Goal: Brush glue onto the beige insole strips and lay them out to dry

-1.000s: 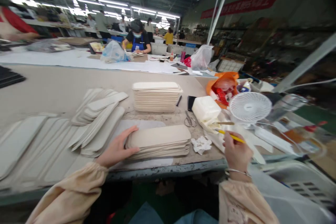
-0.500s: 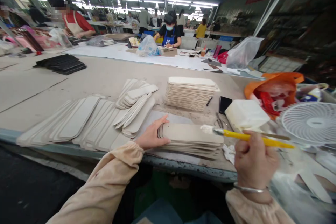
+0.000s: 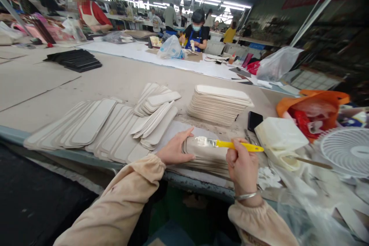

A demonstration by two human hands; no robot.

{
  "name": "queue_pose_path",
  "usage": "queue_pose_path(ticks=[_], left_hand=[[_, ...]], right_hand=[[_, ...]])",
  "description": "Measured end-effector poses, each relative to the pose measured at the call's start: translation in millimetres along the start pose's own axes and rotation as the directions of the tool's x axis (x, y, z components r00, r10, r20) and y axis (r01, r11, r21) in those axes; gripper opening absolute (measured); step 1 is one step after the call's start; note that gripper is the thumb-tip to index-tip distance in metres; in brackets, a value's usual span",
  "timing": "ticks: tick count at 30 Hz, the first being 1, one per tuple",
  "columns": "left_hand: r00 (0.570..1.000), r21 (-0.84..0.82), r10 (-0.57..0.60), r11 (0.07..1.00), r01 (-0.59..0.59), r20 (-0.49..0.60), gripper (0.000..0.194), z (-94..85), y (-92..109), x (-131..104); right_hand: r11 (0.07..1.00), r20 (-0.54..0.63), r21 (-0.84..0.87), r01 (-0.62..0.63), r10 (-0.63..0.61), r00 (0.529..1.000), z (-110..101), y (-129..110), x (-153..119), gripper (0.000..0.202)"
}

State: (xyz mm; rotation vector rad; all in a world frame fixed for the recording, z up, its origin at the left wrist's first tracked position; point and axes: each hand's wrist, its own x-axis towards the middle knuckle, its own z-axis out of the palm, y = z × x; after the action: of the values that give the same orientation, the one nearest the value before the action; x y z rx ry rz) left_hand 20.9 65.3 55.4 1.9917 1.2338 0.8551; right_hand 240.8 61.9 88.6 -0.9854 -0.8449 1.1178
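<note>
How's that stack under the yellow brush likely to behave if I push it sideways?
The stack would probably shear apart rather than move as one block, since its edge shows many separate layers. It seems unlikely to tip, lying low and wide. Its top may get slick near the yellow brush, whose bristles carry something white and wet-looking.

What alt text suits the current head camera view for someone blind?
A person's right hand holds a yellow-handled paintbrush with whitened bristles over a low stack of flat beige strips with rounded corners; the left hand touches the stack's left end. Similar strips lie fanned at left, and a taller pale stack stands behind.
</note>
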Motion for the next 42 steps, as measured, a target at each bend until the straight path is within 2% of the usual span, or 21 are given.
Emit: queue_pose_path(ticks=[4, 15, 21, 25, 32, 38, 42], left_hand=[[1.000, 0.009, 0.002, 1.000, -0.002, -0.012, 0.102, 0.6, 0, -1], [1.000, 0.001, -0.011, 1.000, 0.011, -0.006, 0.103, 1.3, -1, -1], [0.999, 0.007, -0.033, 0.999, 0.034, -0.009, 0.104, 1.4, -1, -1], [1.000, 0.017, -0.026, 1.000, 0.026, -0.011, 0.103, 0.5, 1, -2], [0.999, 0.035, -0.045, 0.998, 0.045, -0.005, 0.097, -1.7, 6, -1], [0.998, 0.083, -0.059, 0.995, 0.058, 0.011, 0.094, -2.7, 5, -1], [0.999, 0.116, -0.050, 0.992, 0.048, 0.019, 0.091, -3.3, 4, -2]], right_hand=[[0.992, 0.045, -0.124, -0.013, 0.018, 0.999, 2, 5, -4, 0.033], [0.951, 0.095, -0.308, -0.034, 0.066, 0.993, 8, 17, -7, 0.042], [0.928, 0.053, -0.371, -0.038, 0.062, 0.997, -1, 10, -5, 0.040], [0.911, -0.014, -0.412, -0.020, 0.015, 1.000, -15, 5, 0, 0.038], [0.892, -0.107, -0.453, 0.017, -0.073, 0.992, -52, -7, 12, 0.039], [0.857, -0.208, -0.515, 0.029, -0.158, 0.965, -83, -18, 18, 0.046], [0.788, -0.254, -0.615, 0.038, -0.244, 0.936, -102, -25, 22, 0.046]])
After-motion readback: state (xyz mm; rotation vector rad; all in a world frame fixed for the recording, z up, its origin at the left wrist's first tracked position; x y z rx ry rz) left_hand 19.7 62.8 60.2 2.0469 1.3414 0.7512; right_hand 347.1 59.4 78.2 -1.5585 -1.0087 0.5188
